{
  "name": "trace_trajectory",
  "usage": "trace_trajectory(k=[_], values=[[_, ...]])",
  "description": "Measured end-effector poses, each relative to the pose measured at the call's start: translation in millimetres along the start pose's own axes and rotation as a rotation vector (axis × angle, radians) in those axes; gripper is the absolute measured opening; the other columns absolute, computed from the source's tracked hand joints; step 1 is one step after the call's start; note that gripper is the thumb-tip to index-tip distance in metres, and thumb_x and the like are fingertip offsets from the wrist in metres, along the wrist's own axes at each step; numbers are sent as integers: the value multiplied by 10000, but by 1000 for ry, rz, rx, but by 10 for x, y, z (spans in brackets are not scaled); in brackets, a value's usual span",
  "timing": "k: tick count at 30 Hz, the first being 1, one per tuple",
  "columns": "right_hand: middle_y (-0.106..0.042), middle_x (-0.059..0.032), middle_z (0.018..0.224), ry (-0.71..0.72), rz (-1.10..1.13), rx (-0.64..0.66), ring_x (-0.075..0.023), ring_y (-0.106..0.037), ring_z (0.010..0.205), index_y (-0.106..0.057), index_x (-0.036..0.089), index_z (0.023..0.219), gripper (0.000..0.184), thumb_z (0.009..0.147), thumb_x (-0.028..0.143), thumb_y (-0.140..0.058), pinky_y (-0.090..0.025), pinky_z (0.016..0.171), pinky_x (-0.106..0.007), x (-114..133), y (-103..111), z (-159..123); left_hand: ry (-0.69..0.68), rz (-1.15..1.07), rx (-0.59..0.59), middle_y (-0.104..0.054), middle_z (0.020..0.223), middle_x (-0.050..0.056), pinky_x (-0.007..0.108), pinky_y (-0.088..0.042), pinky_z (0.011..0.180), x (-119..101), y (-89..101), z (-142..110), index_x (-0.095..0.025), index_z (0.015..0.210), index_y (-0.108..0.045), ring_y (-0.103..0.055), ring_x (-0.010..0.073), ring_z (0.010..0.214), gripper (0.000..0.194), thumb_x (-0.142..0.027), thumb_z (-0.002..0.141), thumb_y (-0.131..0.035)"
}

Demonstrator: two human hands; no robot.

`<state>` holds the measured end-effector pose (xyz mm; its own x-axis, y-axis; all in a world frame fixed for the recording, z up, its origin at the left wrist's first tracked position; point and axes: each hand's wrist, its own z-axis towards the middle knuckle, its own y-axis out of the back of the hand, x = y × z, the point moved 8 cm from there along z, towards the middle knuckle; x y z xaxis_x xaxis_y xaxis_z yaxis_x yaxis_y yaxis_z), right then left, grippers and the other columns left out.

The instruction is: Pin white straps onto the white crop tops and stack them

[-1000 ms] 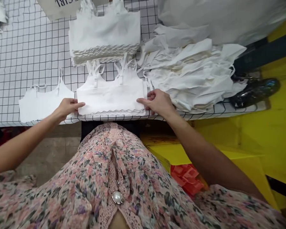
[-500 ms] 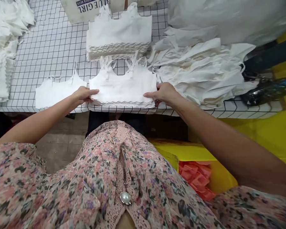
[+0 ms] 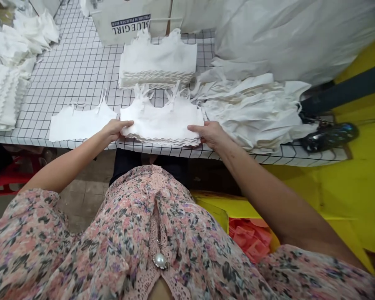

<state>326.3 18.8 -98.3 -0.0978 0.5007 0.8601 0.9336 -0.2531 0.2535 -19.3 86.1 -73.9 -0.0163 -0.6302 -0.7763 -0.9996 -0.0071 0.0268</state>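
In front of me, near the table edge, lies a stack of white camisole tops (image 3: 162, 121), straps pointing away and wavy hems toward me. My left hand (image 3: 116, 128) grips its left side, thumb on top and fingers underneath. At the right side my right hand (image 3: 208, 132) pinches the stack the same way. A single white camisole (image 3: 81, 123) lies flat to the left, beside my left wrist. Just behind the held stack sits a taller stack of white camisoles (image 3: 158, 60). A loose heap of white camisoles (image 3: 250, 110) spreads to the right of my right hand.
A checked cloth covers the table (image 3: 84, 71). At the back stand a printed carton (image 3: 128, 21) and a large pale plastic bag (image 3: 293, 37). More white garments (image 3: 6, 96) lie at far left. A dark shiny object (image 3: 331, 135) sits at the right edge by a dark bar (image 3: 346, 87).
The camera view has shifted, bringing more of the carton and the left garments into sight. Both hands keep hold of the stack's sides, which stays near the table edge.
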Motion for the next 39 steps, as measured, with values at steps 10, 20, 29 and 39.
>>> trace_trajectory(k=[10, 20, 29, 39], values=[[-703, -12, 703, -163, 131, 71, -159, -591, 508, -656, 145, 945, 311, 733, 204, -876, -534, 392, -308, -126, -62, -82, -4, -69, -39, -761, 742, 44, 269, -598, 635, 91, 111, -45, -116, 871, -704, -694, 136, 629, 352, -42, 643, -961], [-749, -44, 774, -235, 206, 82, -156, -634, 553, -711, 149, 898, 292, 691, 198, -911, -510, 400, -262, -217, -29, -55, 68, 55, 23, -763, 709, 92, 237, -512, 517, 69, 139, -76, -91, 763, -734, -641, 125, 570, 249, -176, 734, -966], [-796, -72, 866, -275, 254, 126, -162, -631, 553, -755, 174, 962, 473, 594, 333, -1007, -492, 376, -263, -307, -28, -103, 167, -70, 8, -844, 1022, 114, 234, -638, 620, 217, 20, -181, -94, 1012, -781, -778, 179, 778, 423, -104, 632, -967], [-814, -107, 925, -189, 445, 241, -206, -757, 725, -785, 138, 986, 545, 557, 377, -1022, -633, 567, -259, 551, 140, -45, 9, -136, 18, -832, 1077, 161, 205, -677, 716, -718, -30, -356, -90, 1042, -783, -820, 235, 985, 279, -141, 795, -905]])
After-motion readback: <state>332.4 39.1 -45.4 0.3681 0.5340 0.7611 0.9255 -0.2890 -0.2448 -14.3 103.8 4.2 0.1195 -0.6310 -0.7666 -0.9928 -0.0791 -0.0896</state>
